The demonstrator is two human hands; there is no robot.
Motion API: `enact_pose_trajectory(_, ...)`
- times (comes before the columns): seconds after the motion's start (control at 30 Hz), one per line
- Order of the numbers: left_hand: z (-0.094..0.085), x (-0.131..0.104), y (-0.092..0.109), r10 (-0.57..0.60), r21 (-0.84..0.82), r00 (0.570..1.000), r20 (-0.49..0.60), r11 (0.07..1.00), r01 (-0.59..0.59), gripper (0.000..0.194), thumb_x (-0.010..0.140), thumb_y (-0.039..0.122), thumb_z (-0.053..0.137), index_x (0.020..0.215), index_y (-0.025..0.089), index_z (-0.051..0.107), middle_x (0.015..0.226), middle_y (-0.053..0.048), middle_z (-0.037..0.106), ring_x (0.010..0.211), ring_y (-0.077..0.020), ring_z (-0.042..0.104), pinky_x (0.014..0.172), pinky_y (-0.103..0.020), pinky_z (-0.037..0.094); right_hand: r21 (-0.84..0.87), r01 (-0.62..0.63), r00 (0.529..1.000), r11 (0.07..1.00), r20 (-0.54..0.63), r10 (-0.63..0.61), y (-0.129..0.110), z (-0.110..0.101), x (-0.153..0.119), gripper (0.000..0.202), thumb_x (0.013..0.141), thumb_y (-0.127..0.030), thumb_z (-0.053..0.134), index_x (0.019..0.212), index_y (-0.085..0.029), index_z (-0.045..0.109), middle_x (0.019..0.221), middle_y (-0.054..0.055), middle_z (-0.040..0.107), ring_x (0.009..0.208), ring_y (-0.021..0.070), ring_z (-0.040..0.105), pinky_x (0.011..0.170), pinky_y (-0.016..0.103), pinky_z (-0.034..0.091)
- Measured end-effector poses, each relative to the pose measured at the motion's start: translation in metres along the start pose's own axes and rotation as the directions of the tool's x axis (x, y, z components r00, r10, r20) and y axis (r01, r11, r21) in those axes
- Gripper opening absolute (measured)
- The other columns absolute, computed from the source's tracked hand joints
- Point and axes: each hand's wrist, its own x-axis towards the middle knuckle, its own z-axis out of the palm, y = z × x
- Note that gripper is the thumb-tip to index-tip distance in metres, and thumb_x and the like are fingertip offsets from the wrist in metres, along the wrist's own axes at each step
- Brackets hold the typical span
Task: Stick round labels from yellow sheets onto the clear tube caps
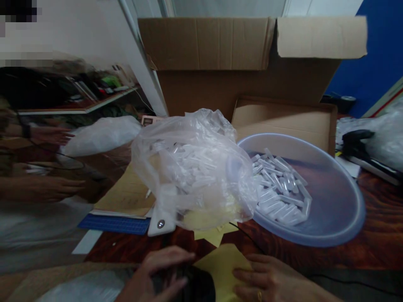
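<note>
At the bottom edge of the head view, my left hand (162, 270) has its thumb and fingers apart, with nothing seen between them. It hovers by a dark, blurred object (197, 283) in front of me. My right hand (267, 277) has its fingers pressed over the right edge of a yellow sheet of paper (225, 268); its thumb is hidden. Just beyond the hands stands a clear plastic bag (201, 180) full of small clear plastic tubes. More yellow paper (217, 235) lies under that bag. Loose tubes (280, 188) fill the left part of a large translucent basin (333, 201).
An opened cardboard box (208, 46) stands behind the bag. Brown envelopes (126, 193) and a blue cutting mat (115, 223) lie left of a white device (162, 216). Another person's hands (47, 188) work at the left near a filled white bag (102, 134). A stapler-like black tool (367, 151) lies right.
</note>
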Motion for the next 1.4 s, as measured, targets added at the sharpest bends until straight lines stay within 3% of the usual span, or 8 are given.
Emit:
enact_pose_trajectory(0.17, 0.009, 0.075, 0.032, 0.109, 0.341, 0.988, 0.113, 0.929, -0.142, 0.040, 0.079, 0.027, 0.064, 0.118, 0.021, 0.069, 0.134, -0.013, 0.057, 0.127, -0.0276, 0.052, 0.107, -0.040, 0.043, 0.296, -0.193, 0.980, 0.936, 0.009, 0.199, -0.012, -0.007, -0.016, 0.037, 0.098, -0.043, 0.046, 0.125, -0.025, 0.065, 0.132, 0.013, 0.059, 0.114, 0.0269, 0.064, 0.094, 0.041, 0.053)
enact_pose_trajectory(0.3, 0.017, 0.101, 0.057, 0.002, 0.564, 0.964, 0.266, 0.810, -0.158, 0.043, 0.074, 0.032, 0.068, 0.112, 0.014, 0.069, 0.108, -0.016, 0.068, 0.100, -0.0323, 0.065, 0.092, -0.045, 0.052, 0.659, -0.405, 0.892, 0.633, 0.134, 0.432, -0.022, -0.009, -0.018, 0.043, 0.100, -0.048, 0.037, 0.121, -0.028, 0.069, 0.138, 0.010, 0.054, 0.126, 0.0274, 0.055, 0.104, 0.045, 0.044)
enact_pose_trajectory(0.57, 0.037, 0.113, 0.055, 0.036, 0.595, 0.951, 0.308, 0.773, -0.222, 0.032, 0.075, 0.000, 0.048, 0.094, 0.011, 0.072, 0.090, -0.018, 0.071, 0.087, -0.0317, 0.070, 0.082, -0.045, 0.055, 0.825, -0.438, 0.739, 0.357, 0.104, 0.666, -0.030, -0.003, -0.036, 0.048, 0.095, -0.059, 0.042, 0.118, -0.027, 0.070, 0.141, 0.012, 0.051, 0.134, 0.0298, 0.045, 0.111, 0.053, 0.033)
enact_pose_trajectory(0.73, 0.012, 0.133, 0.057, 0.071, 0.574, 0.966, 0.248, 0.793, -0.206, 0.030, 0.084, 0.013, 0.048, 0.103, 0.011, 0.071, 0.097, -0.018, 0.073, 0.094, -0.0327, 0.069, 0.089, -0.048, 0.053, 0.943, -0.307, 0.745, 0.125, 0.157, 0.648, -0.023, -0.015, -0.024, 0.067, 0.096, -0.067, 0.019, 0.128, -0.029, 0.064, 0.154, 0.005, 0.031, 0.139, 0.0270, 0.038, 0.109, 0.050, 0.036)
enact_pose_trajectory(0.87, -0.012, 0.155, 0.054, 0.156, 0.481, 0.951, 0.266, 0.834, -0.271, 0.037, 0.082, 0.023, 0.053, 0.115, 0.015, 0.067, 0.127, -0.014, 0.065, 0.121, -0.0295, 0.058, 0.107, -0.043, 0.043, 0.705, -0.570, 0.664, 0.423, 0.091, 0.742, -0.016, -0.019, 0.017, 0.058, 0.094, -0.048, 0.044, 0.141, -0.016, 0.050, 0.157, 0.011, 0.023, 0.147, 0.0270, 0.021, 0.118, 0.051, 0.018)
enact_pose_trajectory(1.0, -0.015, 0.172, 0.042, 0.203, 0.396, 0.940, 0.275, 0.867, -0.303, 0.037, 0.076, 0.022, 0.054, 0.109, 0.015, 0.069, 0.129, -0.013, 0.064, 0.122, -0.0281, 0.058, 0.111, -0.042, 0.039, 0.258, -0.734, 0.641, 0.628, -0.041, 0.766, -0.006, -0.011, 0.062, 0.065, 0.090, -0.027, 0.049, 0.145, 0.003, 0.037, 0.154, 0.023, 0.027, 0.145, 0.0307, 0.027, 0.118, 0.045, 0.026)
enact_pose_trajectory(1.2, -0.008, 0.171, 0.040, 0.193, 0.335, 0.961, 0.200, 0.908, -0.252, 0.034, 0.078, 0.028, 0.056, 0.106, 0.015, 0.070, 0.121, -0.012, 0.068, 0.118, -0.0289, 0.060, 0.110, -0.043, 0.040, -0.056, -0.786, 0.615, 0.616, -0.174, 0.769, 0.004, 0.001, 0.072, 0.045, 0.093, -0.033, 0.050, 0.119, 0.000, 0.064, 0.124, 0.027, 0.059, 0.120, 0.0392, 0.054, 0.104, 0.055, 0.043)
enact_pose_trajectory(1.4, 0.010, 0.150, 0.040, 0.125, 0.321, 0.984, 0.129, 0.933, -0.161, 0.020, 0.075, 0.025, 0.066, 0.091, 0.016, 0.075, 0.097, -0.012, 0.075, 0.097, -0.0308, 0.070, 0.090, -0.042, 0.054, -0.173, -0.588, 0.799, 0.790, -0.277, 0.534, -0.010, 0.018, 0.029, 0.049, 0.094, -0.031, 0.048, 0.134, -0.003, 0.055, 0.143, 0.021, 0.047, 0.134, 0.0341, 0.044, 0.109, 0.050, 0.042)
